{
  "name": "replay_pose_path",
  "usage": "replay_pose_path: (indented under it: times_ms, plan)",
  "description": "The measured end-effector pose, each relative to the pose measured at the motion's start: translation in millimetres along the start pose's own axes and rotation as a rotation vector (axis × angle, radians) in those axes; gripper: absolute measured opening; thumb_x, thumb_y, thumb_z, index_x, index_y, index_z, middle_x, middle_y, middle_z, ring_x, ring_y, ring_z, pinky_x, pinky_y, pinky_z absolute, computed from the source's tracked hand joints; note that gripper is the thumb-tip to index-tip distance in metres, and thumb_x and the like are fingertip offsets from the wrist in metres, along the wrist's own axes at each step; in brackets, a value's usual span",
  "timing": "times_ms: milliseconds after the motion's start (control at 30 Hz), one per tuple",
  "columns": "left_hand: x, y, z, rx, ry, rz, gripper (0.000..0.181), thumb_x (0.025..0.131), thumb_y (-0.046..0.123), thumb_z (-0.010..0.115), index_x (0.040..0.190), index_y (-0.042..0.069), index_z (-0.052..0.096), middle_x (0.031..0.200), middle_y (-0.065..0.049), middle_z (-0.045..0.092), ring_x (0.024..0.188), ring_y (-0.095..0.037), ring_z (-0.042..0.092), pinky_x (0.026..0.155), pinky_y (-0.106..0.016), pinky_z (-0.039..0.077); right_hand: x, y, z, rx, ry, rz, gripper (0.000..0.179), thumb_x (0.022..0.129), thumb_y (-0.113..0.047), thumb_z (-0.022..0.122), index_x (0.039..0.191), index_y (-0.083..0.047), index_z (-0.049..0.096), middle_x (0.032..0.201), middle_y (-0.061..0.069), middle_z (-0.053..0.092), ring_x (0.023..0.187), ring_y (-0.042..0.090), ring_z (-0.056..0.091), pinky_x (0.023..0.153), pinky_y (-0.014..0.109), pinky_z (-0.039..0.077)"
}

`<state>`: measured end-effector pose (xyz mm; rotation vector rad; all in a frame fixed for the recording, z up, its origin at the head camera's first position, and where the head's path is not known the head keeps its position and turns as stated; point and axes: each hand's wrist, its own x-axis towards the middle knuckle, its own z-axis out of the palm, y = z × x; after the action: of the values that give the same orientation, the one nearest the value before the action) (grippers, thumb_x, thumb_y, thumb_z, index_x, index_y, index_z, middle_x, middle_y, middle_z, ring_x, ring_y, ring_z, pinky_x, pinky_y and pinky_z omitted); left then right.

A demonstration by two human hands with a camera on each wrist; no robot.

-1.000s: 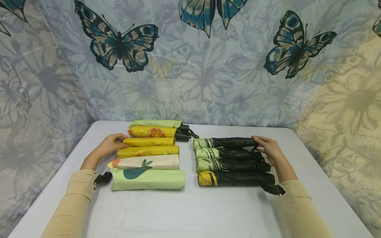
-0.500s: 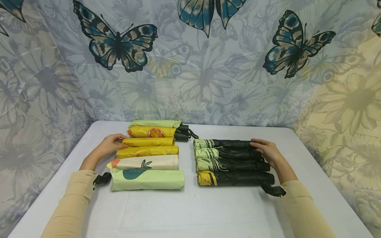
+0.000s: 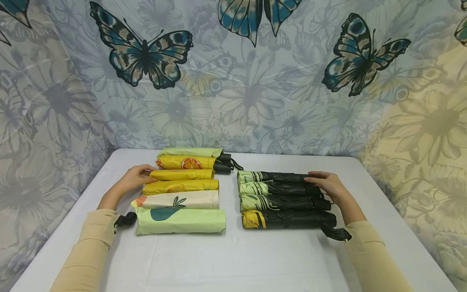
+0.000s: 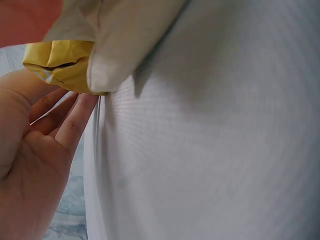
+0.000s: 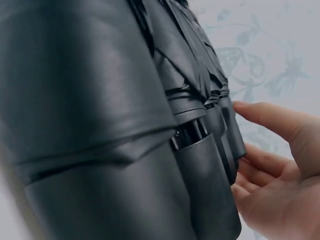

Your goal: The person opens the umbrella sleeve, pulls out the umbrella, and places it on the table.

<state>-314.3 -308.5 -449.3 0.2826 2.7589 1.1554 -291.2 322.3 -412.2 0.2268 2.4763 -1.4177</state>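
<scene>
My left hand (image 3: 136, 177) is at the left end of a yellow umbrella sleeve (image 3: 184, 174), thumb on its near side and fingers on the far side. In the left wrist view, fingers (image 4: 72, 120) reach behind a yellow end (image 4: 65, 62). My right hand (image 3: 330, 186) lies at the right end of the farthest black folded umbrella (image 3: 281, 177), its fingers stretched over the far side. In the right wrist view, fingertips (image 5: 245, 109) touch the handle ends, with a nearer black umbrella (image 5: 75, 90) filling the left half.
Nearer in the left row lie another yellow sleeve (image 3: 182, 186), a cream sleeve (image 3: 197, 199) and a light green sleeve (image 3: 204, 221). Behind are an orange-print umbrella (image 3: 171, 162) and a green-covered one (image 3: 189, 152). Several black umbrellas (image 3: 292, 219) lie side by side on the white table (image 3: 233, 263).
The farthest black umbrella has come slightly nearer, against its neighbour, and my right hand has shifted left and slightly nearer with it. My left hand stays in place.
</scene>
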Motion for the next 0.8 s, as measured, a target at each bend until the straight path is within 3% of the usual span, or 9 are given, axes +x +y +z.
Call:
replay_pose_path:
  times_ms: [400, 567, 800]
  plan:
    - [-2.7, 4.7, -2.1, 0.021, 0.006, 0.032, 0.044, 0.091, 0.021, 0.070, 0.128, 0.000, 0.058, 0.132, -0.028, 0.056, 0.120, -0.045, 0.056, 0.095, -0.052, 0.054, -3.7, -6.4, 1.7, -0.033, 0.012, 0.035, 0.078, 0.094, -0.044, 0.061, 0.151, 0.001, 0.031, 0.159, 0.028, 0.019, 0.146, 0.045, 0.023, 0.120, 0.058, 0.025]
    - [-3.8, 9.7, -8.8, 0.048, -0.004, 0.058, 0.051, 0.091, 0.030, 0.069, 0.133, 0.004, 0.055, 0.137, -0.024, 0.054, 0.124, -0.044, 0.052, 0.100, -0.057, 0.049, -5.9, -9.6, 2.5, -0.023, 0.027, 0.039, 0.077, 0.095, -0.043, 0.059, 0.150, 0.003, 0.031, 0.159, 0.028, 0.020, 0.144, 0.047, 0.024, 0.119, 0.061, 0.026]
    - [0.0, 16.7, -17.3, 0.060, 0.011, 0.037, 0.059, 0.092, 0.041, 0.066, 0.135, 0.003, 0.051, 0.138, -0.023, 0.052, 0.126, -0.043, 0.051, 0.102, -0.058, 0.046, -5.7, -15.3, 5.6, -0.077, 0.088, -0.029, 0.080, 0.096, -0.047, 0.056, 0.152, 0.002, 0.027, 0.156, 0.028, 0.027, 0.144, 0.047, 0.025, 0.117, 0.064, 0.025]
